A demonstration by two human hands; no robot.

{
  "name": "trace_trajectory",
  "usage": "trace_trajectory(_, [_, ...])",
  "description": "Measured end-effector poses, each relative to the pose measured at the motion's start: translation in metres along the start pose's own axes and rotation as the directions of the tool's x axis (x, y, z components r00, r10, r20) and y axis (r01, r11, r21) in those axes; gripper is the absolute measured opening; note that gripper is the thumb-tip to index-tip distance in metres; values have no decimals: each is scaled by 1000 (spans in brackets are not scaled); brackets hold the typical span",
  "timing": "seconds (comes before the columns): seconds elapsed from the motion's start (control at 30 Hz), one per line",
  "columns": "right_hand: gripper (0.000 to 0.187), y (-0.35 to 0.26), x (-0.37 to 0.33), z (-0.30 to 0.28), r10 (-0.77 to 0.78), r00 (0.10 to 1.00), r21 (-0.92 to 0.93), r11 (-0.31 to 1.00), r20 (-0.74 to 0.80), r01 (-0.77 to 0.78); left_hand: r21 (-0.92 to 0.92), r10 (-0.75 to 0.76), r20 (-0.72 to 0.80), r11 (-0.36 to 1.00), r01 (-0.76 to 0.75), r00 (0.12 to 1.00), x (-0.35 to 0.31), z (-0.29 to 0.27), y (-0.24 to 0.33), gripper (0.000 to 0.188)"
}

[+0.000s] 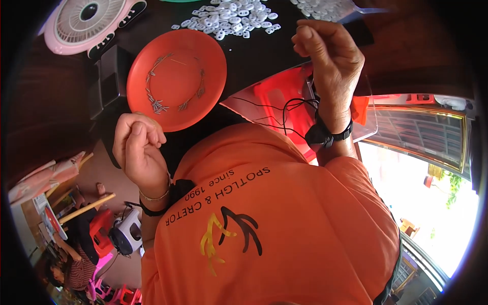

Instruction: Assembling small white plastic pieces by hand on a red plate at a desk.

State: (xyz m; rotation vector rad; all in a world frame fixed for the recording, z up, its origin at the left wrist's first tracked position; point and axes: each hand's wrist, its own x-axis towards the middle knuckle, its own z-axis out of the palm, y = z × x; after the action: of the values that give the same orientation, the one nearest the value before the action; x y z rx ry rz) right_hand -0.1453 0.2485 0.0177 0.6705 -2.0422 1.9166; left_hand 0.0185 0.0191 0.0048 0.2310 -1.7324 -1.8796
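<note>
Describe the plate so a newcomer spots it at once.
Start at the dark table. Between the left hand and the pile of small white pieces at top centre sits a round, orange-red plate. What sets it apart from the pink fan to its upper left is the broken ring of thin grey pieces inside.

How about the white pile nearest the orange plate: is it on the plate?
No, the white pile lies on the dark surface, beyond the orange plate.
</note>
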Motion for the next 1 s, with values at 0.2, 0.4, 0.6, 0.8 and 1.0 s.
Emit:
trace_trajectory(0.2, [12, -8, 2, -17, -17, 994, -108, 994, -107, 5, -10, -13, 20, 1000, 13, 1000, -6, 6, 4, 21])
trace_trajectory(0.4, [5, -26, 2, -24, -38, 998, -110, 993, -56, 31, -13, -13, 61, 1000, 14, 998, -13, 4, 6, 22])
trace_trajectory(0.6, [5, -27, 2, -32, -53, 998, -106, 993, -45, 48, -4, -11, 97, 1000, 12, 995, -20, 2, 10, 23])
trace_trajectory(0.8, [8, -36, 5, -30, -66, 997, -251, 965, 40, 74, 4, -7, 116, 1000, 7, 993, -29, -6, 14, 23])
trace_trajectory(1.0, [15, -38, 22, -21, -182, 977, -376, 902, 109, 210, -3, -9, 124, 1000, 10, 992, -34, -8, 18, 23])
